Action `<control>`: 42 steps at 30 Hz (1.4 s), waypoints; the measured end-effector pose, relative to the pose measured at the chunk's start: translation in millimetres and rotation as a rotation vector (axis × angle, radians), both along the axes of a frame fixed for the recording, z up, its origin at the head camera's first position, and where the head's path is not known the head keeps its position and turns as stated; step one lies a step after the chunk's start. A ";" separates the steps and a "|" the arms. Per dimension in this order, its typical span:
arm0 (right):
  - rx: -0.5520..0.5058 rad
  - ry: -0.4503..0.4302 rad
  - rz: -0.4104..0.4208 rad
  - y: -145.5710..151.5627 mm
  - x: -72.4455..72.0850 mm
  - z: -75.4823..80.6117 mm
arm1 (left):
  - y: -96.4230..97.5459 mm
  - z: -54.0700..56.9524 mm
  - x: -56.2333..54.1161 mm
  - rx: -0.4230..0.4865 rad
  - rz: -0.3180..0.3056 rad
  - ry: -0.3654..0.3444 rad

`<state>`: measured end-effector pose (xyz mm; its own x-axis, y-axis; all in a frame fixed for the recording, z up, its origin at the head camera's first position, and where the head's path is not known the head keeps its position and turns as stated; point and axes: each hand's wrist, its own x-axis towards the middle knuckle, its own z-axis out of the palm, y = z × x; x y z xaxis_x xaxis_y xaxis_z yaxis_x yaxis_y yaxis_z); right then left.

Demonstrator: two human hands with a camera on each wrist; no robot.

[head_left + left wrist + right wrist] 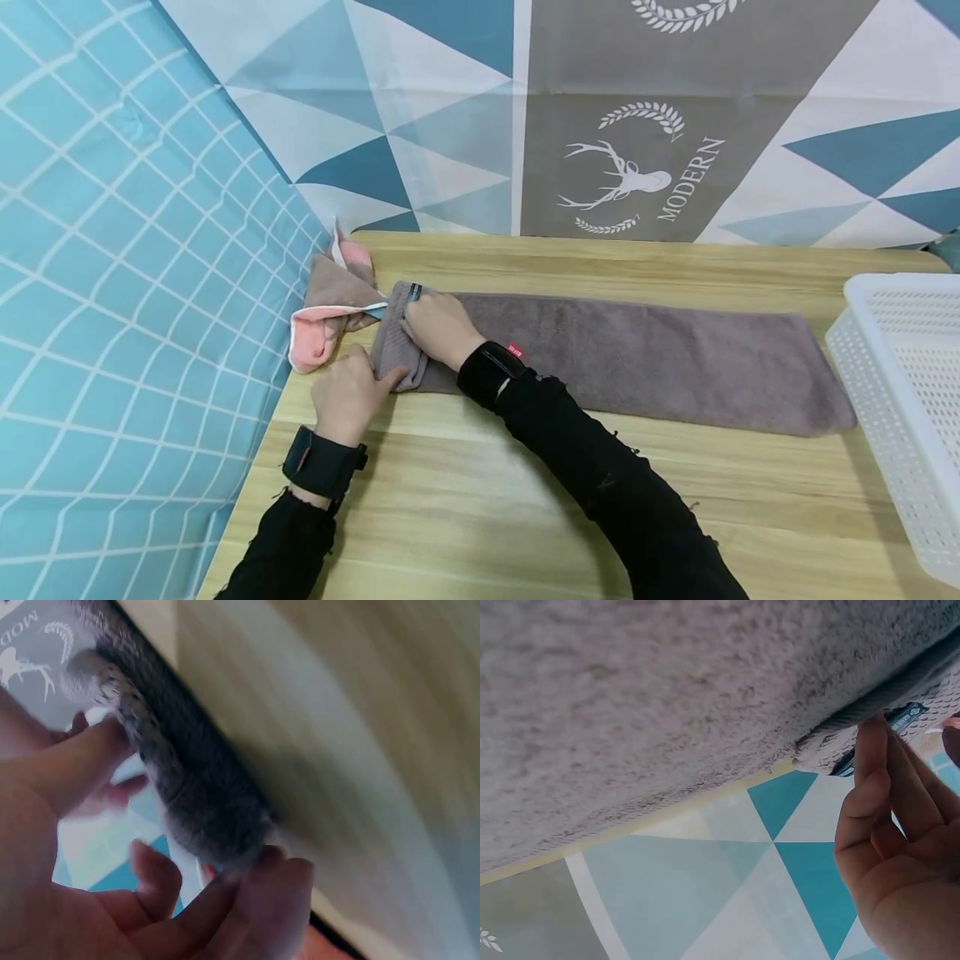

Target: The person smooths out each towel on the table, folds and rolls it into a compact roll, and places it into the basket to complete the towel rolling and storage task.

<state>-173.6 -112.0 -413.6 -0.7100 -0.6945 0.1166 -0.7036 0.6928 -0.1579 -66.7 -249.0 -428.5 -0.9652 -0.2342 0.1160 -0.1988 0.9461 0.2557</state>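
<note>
A long grey-brown plush towel [637, 358] lies lengthwise across a pale wood-grain table [465, 500]. At its folded left end, the person's left hand [348, 396] pinches the near edge and right hand [442, 327] the far. A crumpled pink-and-taupe cloth [337, 287] sits just beyond; a white perforated plastic basket [885, 400] stands right.

The towel [637, 358] was plain grey-brown with a red tag [515, 351]; the cloth [337, 287] mixed pink, grey-brown and white. Pale yellowish wood grain streaked the bench [465, 500]. White gridlines crossed the light-blue sheet [112, 292]; blue and white triangles flanked the backdrop's [450, 108] grey panel.
</note>
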 end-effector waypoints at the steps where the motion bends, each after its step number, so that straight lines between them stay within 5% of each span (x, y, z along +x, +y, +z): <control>1: -0.015 -0.017 -0.007 -1.3 -0.4 1.0 | 2.0 -0.9 0.1 -0.001 -0.010 0.015; 8: -0.071 0.021 -0.097 -10.4 0.8 4.6 | 21.4 -3.8 1.3 0.014 -0.123 0.120; 15: -0.056 -0.027 -0.161 -10.3 -1.6 3.7 | 35.9 -7.1 2.7 -0.136 -0.371 0.301; 23: -0.076 -0.071 -0.225 3.5 -6.0 -0.8 | 45.9 -3.5 4.9 -0.192 -0.524 0.248; 27: -0.082 -0.022 -0.284 7.8 -8.3 -6.0 | 50.2 -1.4 6.3 -0.133 -0.516 0.210; 35: -0.062 0.060 -0.267 1.3 -9.6 -13.5 | 46.5 0.0 3.0 0.090 -0.352 0.147; 42: -0.006 -0.036 -0.326 -1.6 -11.6 -10.7 | 42.1 -0.3 1.3 0.101 -0.223 0.109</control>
<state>-185.2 -113.6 -424.3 -0.8984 -0.4296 0.0910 -0.4392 0.8795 -0.1833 -65.4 -206.8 -428.8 -0.9774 -0.0330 0.2088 0.0453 0.9321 0.3592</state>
